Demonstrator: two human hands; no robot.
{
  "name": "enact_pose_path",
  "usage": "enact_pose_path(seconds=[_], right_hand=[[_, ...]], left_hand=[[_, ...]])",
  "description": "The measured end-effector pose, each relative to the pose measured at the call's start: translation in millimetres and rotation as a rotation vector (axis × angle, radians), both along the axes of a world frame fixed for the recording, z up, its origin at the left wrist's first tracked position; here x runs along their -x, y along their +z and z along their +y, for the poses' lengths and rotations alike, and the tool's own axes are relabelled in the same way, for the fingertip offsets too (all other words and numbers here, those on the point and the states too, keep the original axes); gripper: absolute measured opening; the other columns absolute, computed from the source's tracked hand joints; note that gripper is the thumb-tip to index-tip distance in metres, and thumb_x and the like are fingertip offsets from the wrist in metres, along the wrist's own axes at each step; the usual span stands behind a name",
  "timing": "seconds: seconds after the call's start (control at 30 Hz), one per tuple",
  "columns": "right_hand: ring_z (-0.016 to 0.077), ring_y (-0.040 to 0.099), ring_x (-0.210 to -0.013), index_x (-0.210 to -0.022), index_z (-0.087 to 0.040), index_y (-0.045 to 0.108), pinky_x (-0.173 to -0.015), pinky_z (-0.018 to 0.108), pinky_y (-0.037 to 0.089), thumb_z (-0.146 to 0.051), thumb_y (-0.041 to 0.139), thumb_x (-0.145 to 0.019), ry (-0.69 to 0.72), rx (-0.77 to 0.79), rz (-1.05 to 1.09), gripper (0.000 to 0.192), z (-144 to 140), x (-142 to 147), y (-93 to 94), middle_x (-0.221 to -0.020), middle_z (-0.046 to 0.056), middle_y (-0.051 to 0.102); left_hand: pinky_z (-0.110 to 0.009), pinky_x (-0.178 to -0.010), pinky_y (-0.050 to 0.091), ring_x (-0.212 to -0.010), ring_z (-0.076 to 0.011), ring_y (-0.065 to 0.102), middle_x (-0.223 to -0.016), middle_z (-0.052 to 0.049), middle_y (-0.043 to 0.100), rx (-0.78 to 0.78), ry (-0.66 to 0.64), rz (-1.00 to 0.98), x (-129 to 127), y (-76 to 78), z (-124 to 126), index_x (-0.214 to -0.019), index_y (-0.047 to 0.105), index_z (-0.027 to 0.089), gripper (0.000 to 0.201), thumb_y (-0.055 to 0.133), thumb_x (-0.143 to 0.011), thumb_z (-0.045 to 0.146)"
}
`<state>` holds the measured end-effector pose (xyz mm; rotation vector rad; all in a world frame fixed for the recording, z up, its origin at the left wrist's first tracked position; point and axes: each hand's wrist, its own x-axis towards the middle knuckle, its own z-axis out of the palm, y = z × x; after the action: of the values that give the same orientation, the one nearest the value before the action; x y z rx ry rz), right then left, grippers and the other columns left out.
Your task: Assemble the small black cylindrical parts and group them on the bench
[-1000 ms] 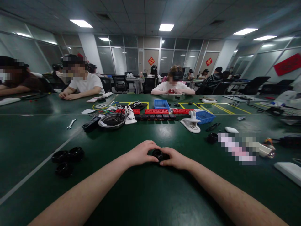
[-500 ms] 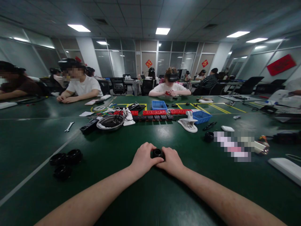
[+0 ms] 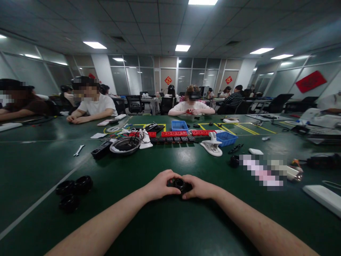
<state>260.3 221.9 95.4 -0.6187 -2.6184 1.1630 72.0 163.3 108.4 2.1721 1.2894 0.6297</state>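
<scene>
A small black round part with a glossy ring top is grasped between the left hand and the right hand, low over the dark green table. Its lower body is hidden by fingers; its exact shape cannot be made out.

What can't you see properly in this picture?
Head view:
- The small black round part: mostly covered by the left hand and right hand, so its shape is unclear.
- Something on the green table at right: blurred out by pixel blocks.
- White flat object: cut off by the right edge.
- Red pieces: too small to identify.
</scene>
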Motion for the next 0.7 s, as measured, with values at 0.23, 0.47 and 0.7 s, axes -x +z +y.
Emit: enact_pose_path(seconds=[0.23, 0.47, 0.7], right_hand=[[0.0163, 0.049, -0.085, -0.091, -0.017, 0.059, -0.076, 0.027, 0.038, -0.023, 0.065, -0.061, 0.019, 0.03, 0.001, 0.031, 4.0, 0.8, -1.7, -0.092, 0.0, 0.055], [0.0136, 0.049, -0.071, -0.087, -0.016, 0.056, -0.06, 0.022, 0.038, -0.028, 0.069, -0.054, -0.119, 0.065, 0.001, 0.037, 1.1, 3.1, -11.5, -0.079, -0.002, 0.054], [0.0138, 0.046, -0.062, -0.07, -0.017, 0.048, -0.052, 0.023, 0.03, -0.041, 0.066, -0.052, -0.446, -0.355, -0.147, 0.036, -16.0, 17.2, -23.6, -0.069, 0.0, 0.052]], left_hand=[[-0.023, -0.067, 0.038, -0.078, -0.0136, 0.047, -0.089, 0.0, 0.048, 0.011, -0.021, 0.018, -1.2, 2.8, -0.2, -0.106, 0.051, 0.027, 0.041, 0.06, -0.067, 0.035], [-0.024, -0.064, 0.037, -0.076, -0.0143, 0.047, -0.086, 0.0, 0.048, 0.017, 0.062, 0.045, -6.9, 5.7, -6.5, -0.098, 0.054, 0.024, 0.037, 0.062, -0.064, 0.037], [-0.027, -0.064, 0.037, -0.077, -0.0175, 0.047, -0.083, -0.001, 0.05, -0.074, 0.326, 0.073, -21.0, -7.0, -13.4, -0.086, 0.053, 0.02, 0.036, 0.064, -0.059, 0.042]])
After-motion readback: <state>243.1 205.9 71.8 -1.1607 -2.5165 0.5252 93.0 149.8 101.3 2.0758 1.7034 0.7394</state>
